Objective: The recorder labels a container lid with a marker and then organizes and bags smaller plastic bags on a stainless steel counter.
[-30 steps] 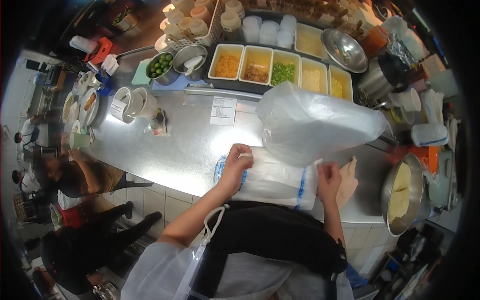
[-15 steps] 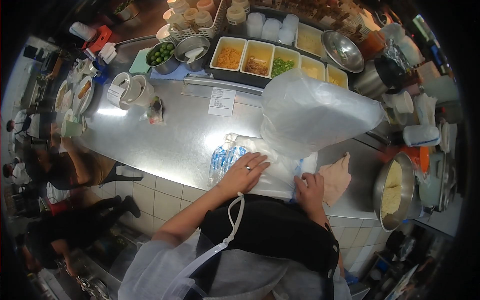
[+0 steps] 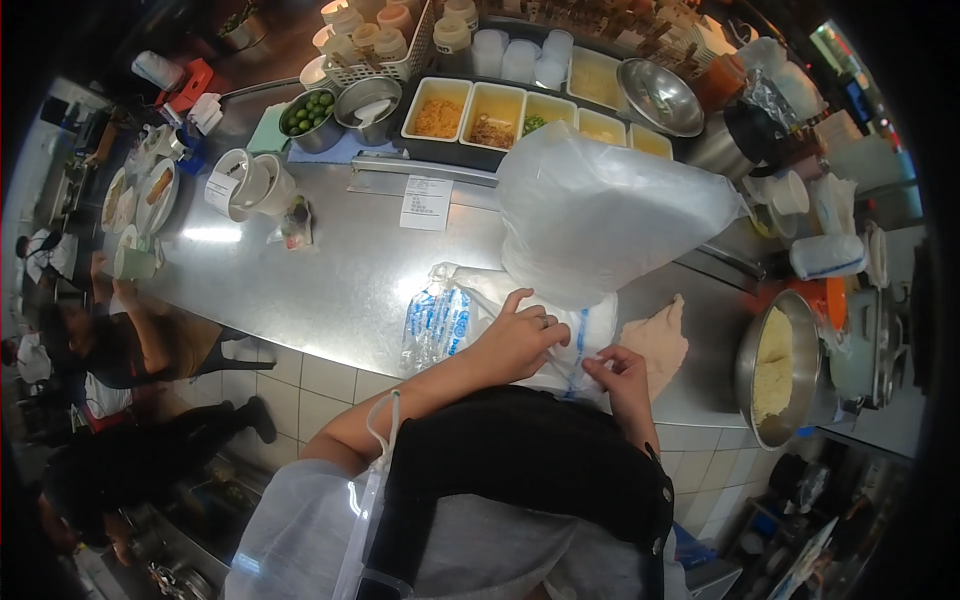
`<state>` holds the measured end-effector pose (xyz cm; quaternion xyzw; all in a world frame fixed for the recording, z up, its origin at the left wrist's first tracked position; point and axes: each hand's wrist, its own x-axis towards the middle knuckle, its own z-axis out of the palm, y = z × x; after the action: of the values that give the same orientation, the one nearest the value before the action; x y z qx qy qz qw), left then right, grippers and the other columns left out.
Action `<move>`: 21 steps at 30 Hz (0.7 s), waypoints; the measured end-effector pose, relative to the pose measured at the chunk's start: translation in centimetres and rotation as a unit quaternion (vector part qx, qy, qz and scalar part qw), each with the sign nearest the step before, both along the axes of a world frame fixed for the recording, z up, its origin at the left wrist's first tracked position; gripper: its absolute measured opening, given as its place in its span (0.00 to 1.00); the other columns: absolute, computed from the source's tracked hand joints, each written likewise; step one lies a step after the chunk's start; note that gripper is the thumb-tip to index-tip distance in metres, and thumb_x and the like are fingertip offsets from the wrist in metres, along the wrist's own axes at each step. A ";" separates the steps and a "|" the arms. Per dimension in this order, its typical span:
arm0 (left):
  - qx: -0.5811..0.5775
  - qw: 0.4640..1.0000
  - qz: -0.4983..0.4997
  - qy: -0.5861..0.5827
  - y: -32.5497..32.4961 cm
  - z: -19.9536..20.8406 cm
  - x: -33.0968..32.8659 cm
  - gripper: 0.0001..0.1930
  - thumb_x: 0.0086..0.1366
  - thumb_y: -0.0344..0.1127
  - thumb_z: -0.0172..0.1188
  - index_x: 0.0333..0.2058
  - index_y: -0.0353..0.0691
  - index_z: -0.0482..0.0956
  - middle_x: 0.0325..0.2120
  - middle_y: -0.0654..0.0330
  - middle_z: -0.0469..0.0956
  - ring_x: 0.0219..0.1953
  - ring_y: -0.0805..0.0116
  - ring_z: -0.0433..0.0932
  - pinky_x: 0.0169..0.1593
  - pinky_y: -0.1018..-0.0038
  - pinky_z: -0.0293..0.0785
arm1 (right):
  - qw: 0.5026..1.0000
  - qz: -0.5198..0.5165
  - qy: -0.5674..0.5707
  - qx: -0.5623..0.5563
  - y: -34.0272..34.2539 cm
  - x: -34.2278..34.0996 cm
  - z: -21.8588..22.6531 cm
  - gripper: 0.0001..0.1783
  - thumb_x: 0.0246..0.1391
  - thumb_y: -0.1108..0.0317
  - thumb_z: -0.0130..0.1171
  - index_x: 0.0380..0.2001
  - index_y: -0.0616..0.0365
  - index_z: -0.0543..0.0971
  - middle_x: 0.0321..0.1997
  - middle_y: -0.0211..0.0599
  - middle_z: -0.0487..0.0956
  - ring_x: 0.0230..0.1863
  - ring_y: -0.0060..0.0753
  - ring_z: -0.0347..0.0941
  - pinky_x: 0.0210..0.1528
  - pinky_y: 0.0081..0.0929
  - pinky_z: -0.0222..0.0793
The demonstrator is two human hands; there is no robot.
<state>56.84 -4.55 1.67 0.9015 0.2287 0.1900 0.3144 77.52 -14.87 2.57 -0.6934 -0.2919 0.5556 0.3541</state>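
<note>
A pack of white plastic bags with blue print [image 3: 440, 325] lies on the steel counter in front of me, partly in a clear wrapper. Above its white sheets is my left hand [image 3: 522, 345], index finger raised and the others bent, with nothing seen in it. My right hand [image 3: 622, 378] is at the pack's right edge, thumb and forefinger pinched together by a blue stripe; whatever lies between them is too small to make out. A large puffed translucent plastic bag [image 3: 610, 215] stands just beyond both hands. Flat beside the pack rests a thin pale pink slab, apparently raw meat [image 3: 656, 345].
A steel bowl of pale yellow crumbs [image 3: 775, 370] sits at the right. Along the back run food tubs [image 3: 437, 108], a pot of limes [image 3: 310, 120] and a paper slip [image 3: 426, 203]. White containers [image 3: 265, 185] stand left. Other people are at far left.
My left hand has lifted from lying flat on the white bags and curled its fingers. My right fingers have drawn into a pinch. The whole view has shifted slightly.
</note>
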 end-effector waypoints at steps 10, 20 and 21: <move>-0.201 0.974 0.061 -0.087 -0.3 0.8 0.5 0.10 0.57 0.34 0.61 0.39 0.43 0.77 0.23 0.59 0.79 0.29 0.61 0.77 0.49 0.62 0.65 | 0.948 0.058 -0.163 0.266 1.2 -0.9 0.6 0.05 0.52 0.75 0.60 0.26 0.63 0.73 0.26 0.27 0.70 0.31 0.19 0.64 0.37 0.16 0.59; -0.235 0.967 0.038 -0.094 -0.3 1.0 0.2 0.08 0.55 0.32 0.62 0.34 0.38 0.76 0.22 0.57 0.79 0.27 0.57 0.76 0.38 0.67 0.69 | 0.951 -0.059 -0.106 0.286 0.8 -2.3 0.6 0.06 0.47 0.79 0.62 0.30 0.63 0.77 0.25 0.29 0.75 0.28 0.19 0.68 0.33 0.17 0.62; -0.283 0.952 0.053 -0.106 -0.3 1.5 0.1 0.08 0.55 0.31 0.62 0.34 0.38 0.76 0.21 0.58 0.78 0.27 0.57 0.76 0.38 0.68 0.69 | 0.946 -0.034 -0.134 0.292 0.8 -1.9 0.3 0.06 0.47 0.79 0.63 0.30 0.63 0.78 0.24 0.30 0.75 0.27 0.19 0.68 0.31 0.17 0.62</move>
<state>56.95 -4.88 3.15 0.7369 0.2857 0.2285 0.5685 75.59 -14.12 2.88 -0.6372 -0.4628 0.3354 0.5170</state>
